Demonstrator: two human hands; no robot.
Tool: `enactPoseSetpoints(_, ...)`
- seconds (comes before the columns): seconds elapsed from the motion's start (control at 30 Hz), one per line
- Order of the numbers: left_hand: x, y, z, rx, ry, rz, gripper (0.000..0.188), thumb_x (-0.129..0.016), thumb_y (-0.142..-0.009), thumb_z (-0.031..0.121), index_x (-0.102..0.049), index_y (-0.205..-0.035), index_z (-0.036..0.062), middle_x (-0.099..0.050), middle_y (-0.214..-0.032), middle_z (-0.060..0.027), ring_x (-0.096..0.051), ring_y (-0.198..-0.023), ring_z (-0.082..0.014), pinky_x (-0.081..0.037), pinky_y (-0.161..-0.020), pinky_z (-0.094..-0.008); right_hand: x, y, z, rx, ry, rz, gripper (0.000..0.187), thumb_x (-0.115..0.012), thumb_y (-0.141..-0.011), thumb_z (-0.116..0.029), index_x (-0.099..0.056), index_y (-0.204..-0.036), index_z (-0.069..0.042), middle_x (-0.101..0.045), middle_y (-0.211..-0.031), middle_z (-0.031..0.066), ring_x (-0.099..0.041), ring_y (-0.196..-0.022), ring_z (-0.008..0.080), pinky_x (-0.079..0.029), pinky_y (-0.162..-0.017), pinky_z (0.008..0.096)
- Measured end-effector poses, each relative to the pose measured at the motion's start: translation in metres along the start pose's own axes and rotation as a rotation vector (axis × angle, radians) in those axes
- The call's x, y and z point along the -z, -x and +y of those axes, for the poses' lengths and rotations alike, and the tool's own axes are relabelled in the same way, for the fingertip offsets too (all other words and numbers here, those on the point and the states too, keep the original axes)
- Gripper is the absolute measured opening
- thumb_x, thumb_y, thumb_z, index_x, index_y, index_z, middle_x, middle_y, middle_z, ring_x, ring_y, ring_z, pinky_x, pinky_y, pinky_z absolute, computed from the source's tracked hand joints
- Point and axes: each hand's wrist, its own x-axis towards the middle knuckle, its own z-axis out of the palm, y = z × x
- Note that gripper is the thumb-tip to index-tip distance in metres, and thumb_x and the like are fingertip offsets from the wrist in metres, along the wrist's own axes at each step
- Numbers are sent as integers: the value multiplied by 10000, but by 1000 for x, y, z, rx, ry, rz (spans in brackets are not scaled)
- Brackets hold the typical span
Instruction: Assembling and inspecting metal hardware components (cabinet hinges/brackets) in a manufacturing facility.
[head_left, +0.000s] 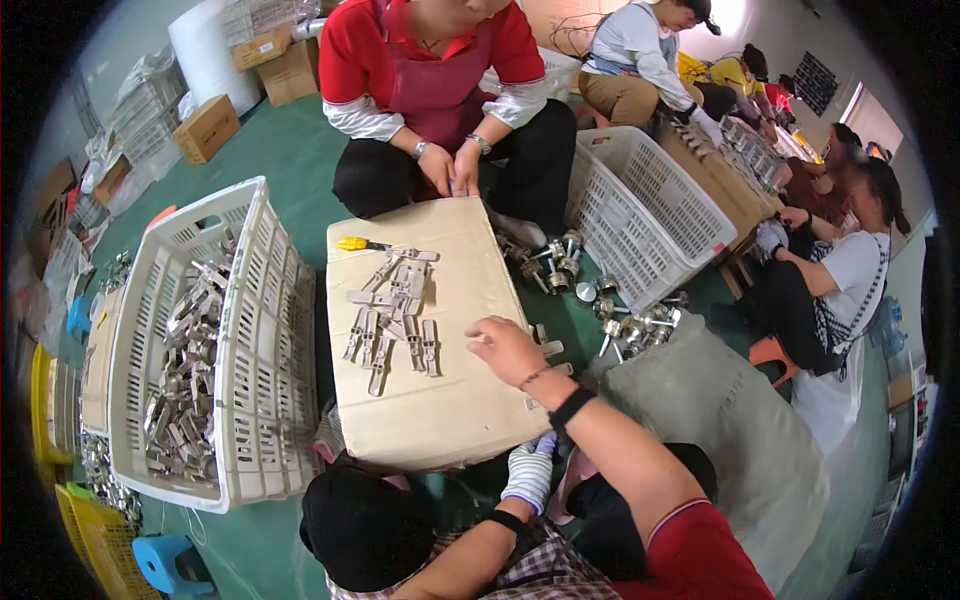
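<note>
My right hand (508, 352), bare and with a black band on the wrist, hovers over the right half of a cream-coloured board (450, 420). Its thumb and fingers are apart, with nothing seen between them. At the board's near edge is my left hand (530, 472) in a white striped glove; its fingertips point up to the edge, and its grip is unclear. Several flat metal fittings (405, 290) lie in a loose cluster left of my right hand. A small yellow-and-black tool (353, 243) rests at the board's far left. More fittings (548, 348) stick out by the right edge.
A white crate (240, 420) full of metal fittings stands left of the board. Opposite sits a person (430, 90) with joined hands. Round metal parts with stems (610, 310) lie on the floor beside another white crate (650, 210). A grey sack (720, 410) is at right; other people work beyond.
</note>
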Motion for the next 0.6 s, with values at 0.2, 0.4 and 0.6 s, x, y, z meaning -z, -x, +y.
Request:
enactPoseSetpoints(0.2,16,-29,-42,-122,-376,-39,350,-491,-896,186,-523,-1143,-59,-602,-1069,-147,-557,-924,-199,-431,-820,-304,-52,-40,-23,63,297,-124,575,-703,-680,-245,-485,-1183,-70,-499,-1182,113,-466,-1066,340,-402,-917,391)
enactPoseSetpoints(0.4,15,-22,-34,-68,-159,-53,351,-479,-901,174,-508,-1171,-48,-589,-1106,-144,-550,-963,-213,-419,-843,-304,-47,-49,-32,-55,295,-294,566,-765,-599,-219,-546,-1090,-42,-519,-1099,152,-530,-970,319,-440,-857,378)
enactPoseSetpoints(0.6,6,-4,-6,-81,-110,13,313,-525,-891,192,-558,-1140,6,-606,-1079,-92,-546,-919,-183,-418,-836,-296,-7,-42,-11,-167,-178,-157,373,-777,-613,-165,-585,-901,-26,-600,-745,91,-593,-655,180,-487,-593,300)
